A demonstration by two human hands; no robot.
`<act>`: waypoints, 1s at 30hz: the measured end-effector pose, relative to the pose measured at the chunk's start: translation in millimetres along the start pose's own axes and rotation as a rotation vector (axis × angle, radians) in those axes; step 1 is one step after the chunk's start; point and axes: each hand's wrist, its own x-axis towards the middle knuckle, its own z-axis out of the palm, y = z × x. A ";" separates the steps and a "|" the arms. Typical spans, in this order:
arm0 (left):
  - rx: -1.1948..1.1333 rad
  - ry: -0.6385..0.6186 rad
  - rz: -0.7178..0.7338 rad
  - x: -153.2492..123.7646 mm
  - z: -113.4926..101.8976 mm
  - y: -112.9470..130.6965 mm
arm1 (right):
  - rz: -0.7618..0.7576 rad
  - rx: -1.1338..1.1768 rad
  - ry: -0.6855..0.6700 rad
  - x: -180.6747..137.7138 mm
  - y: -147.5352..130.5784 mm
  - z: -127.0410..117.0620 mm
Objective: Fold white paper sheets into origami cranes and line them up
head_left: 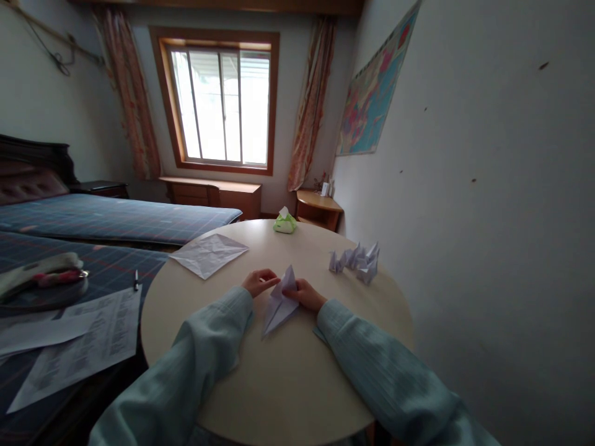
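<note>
Round table [297,384], pale cream top, set close to the right-hand wall. At its middle: one folded paper [280,302], white, a long pointed form with its upper tip raised and its lower point lying toward the near edge. Left hand [260,282] at the upper left of the fold, fingers curled, fingertips touching the paper's edge. Right hand [304,293] at the upper right, closed on the fold just below its tip, thumb and fingers pinching the flap. The two hands sit close together with only the paper between them (whether the left hand grips or merely steadies cannot be told). Both forearms in light blue-green sleeves, resting on the tabletop. Further items on the table: one creased sheet [209,253], white, opened flat, at the far left; one tissue pack [285,223], green, a white tissue standing out of its top, at the far edge; one cluster of small folded paper figures [357,259], white, at the right, well apart from the hands. Beside the table, left: bed [116,217] with blue checked cover, printed papers [88,341] lying on the near one, a pen [136,280] just above them. Behind: window [218,105] with curtains; map [372,99] on the right wall.
</note>
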 end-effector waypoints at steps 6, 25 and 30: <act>-0.206 -0.026 -0.020 -2.4 8.7 6.8 | 0.007 0.029 -0.126 -5.7 -12.6 2.1; -0.394 -0.081 -0.099 -3.3 8.9 9.2 | 0.108 0.114 -0.204 -11.3 -19.9 5.0; -0.396 -0.109 -0.084 -2.3 7.9 7.6 | 0.089 0.087 -0.225 -10.6 -19.3 4.0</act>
